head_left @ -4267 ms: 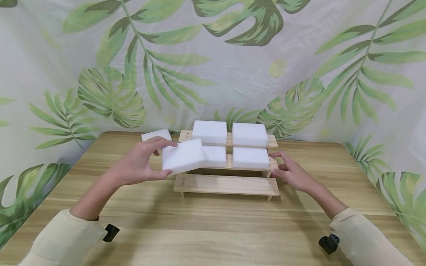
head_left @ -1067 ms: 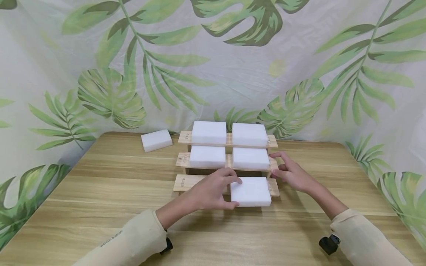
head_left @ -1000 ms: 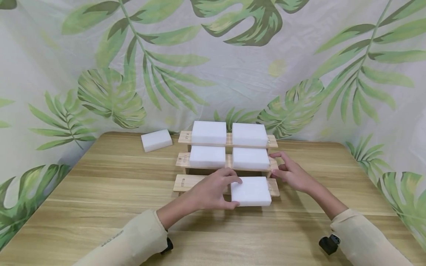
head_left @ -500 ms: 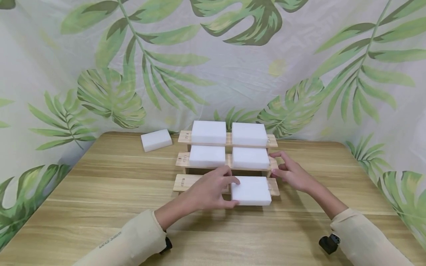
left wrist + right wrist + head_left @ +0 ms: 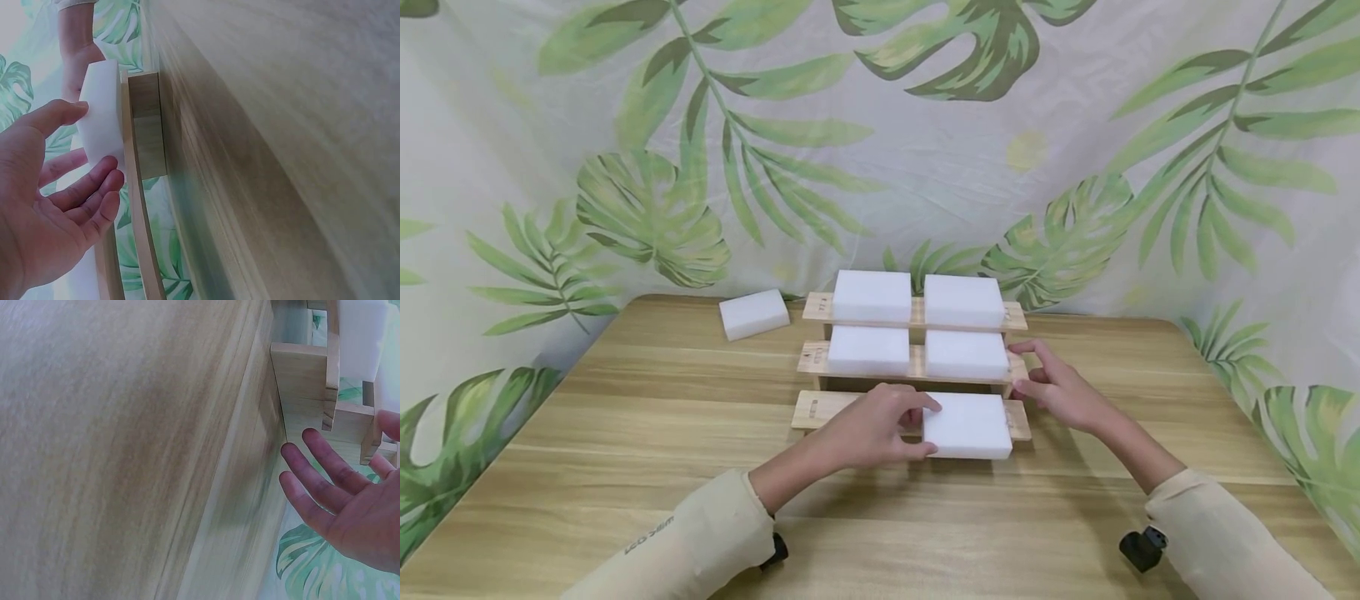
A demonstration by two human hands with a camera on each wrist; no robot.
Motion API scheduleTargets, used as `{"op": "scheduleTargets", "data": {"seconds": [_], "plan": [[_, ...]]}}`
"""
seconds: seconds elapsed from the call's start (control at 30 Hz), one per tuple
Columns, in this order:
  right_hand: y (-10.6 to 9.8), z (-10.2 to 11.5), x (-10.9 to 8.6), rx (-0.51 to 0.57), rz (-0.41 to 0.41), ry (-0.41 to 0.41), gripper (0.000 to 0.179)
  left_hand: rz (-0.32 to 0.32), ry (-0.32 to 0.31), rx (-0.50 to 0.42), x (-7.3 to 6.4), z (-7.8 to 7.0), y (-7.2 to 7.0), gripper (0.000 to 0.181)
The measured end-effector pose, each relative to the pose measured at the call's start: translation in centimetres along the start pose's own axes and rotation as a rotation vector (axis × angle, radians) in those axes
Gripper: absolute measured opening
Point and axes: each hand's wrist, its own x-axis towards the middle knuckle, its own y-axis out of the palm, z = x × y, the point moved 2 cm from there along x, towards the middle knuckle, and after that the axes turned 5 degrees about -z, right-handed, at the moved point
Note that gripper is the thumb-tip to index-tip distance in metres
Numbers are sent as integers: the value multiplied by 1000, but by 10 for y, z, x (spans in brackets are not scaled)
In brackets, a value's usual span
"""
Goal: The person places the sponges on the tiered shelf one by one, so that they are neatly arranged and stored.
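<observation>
My left hand pinches a white sponge block by its left side, thumb at the front edge and index finger on top. That block sits on the right part of the lowest shelf of a wooden three-tier stand, overhanging its front edge slightly. In the left wrist view, the other fingers are loosely bent beside the block. My right hand holds the right end of the middle shelf between thumb and index finger. In the right wrist view its remaining fingers are spread below the shelf.
Two white blocks stand on the top shelf and two more on the middle one. Another white block lies on the wooden table left of the stand. A leaf-print cloth hangs right behind the table.
Over four seconds, my left hand has carried the block from left of the stand to the lowest shelf's right side. In the last second it barely shifts back. The right hand keeps its place.
</observation>
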Motion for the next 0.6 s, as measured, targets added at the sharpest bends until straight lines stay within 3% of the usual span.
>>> {"op": "scheduleTargets", "data": {"seconds": [0.6], "plan": [[0, -1, 0, 14, 7, 4, 52, -59, 24, 29, 9, 6, 5, 36]]}}
